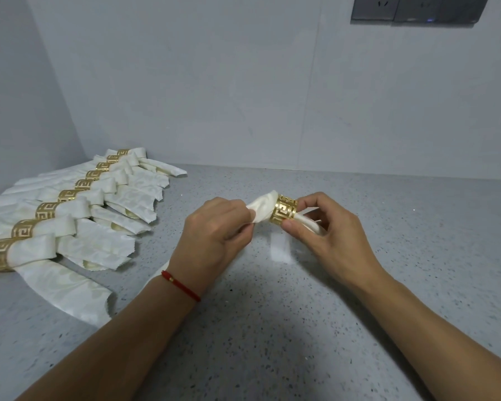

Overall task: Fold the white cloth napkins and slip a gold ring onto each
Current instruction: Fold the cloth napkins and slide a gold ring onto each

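Above the middle of the grey speckled counter I hold a folded white napkin with a gold ring around it. My left hand pinches the napkin's bunched end sticking out of the ring's left side. My right hand grips the ring between thumb and fingers, and the napkin's other end runs under this hand. Part of the cloth hangs down behind my left wrist.
A row of several finished white napkins, each in a gold ring, lies overlapped along the counter's left side toward the back corner. Grey walls close the back and left. A dark socket panel sits on the wall upper right.
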The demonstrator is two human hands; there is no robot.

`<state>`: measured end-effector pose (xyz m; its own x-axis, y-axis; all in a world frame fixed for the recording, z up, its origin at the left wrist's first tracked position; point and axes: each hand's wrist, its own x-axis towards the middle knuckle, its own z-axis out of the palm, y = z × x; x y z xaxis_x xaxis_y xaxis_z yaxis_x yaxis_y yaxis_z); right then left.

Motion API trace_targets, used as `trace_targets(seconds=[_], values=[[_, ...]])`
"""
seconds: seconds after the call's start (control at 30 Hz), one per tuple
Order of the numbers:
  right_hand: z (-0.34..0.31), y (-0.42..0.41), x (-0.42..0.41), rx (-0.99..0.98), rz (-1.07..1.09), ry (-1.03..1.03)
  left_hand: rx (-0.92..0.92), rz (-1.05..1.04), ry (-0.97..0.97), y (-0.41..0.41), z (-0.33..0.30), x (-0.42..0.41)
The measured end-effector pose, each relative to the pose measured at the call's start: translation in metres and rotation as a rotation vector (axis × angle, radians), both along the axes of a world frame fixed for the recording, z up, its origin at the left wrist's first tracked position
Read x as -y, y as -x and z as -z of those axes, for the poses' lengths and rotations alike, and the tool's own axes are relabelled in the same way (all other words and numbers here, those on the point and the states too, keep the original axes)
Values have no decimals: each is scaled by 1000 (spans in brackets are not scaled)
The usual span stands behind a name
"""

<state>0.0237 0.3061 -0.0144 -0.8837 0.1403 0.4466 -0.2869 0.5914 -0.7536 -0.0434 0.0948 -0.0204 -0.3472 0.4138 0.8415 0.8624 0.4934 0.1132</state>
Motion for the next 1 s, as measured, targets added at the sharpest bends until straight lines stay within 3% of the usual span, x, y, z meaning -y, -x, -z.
trace_targets(seconds=[0.27, 0.5, 0.63, 1.0], values=[[-9, 3, 2, 73, 7, 368, -41, -17, 59, 0, -1, -1], [-10, 6, 0, 260, -17, 566, -137, 18, 127, 1, -1, -1], [-11, 1, 2, 268, -7, 666, -126, 47, 125, -3, 1, 0], [-21, 0, -2, 292, -54, 615, -166, 72, 81, -8, -2, -6]])
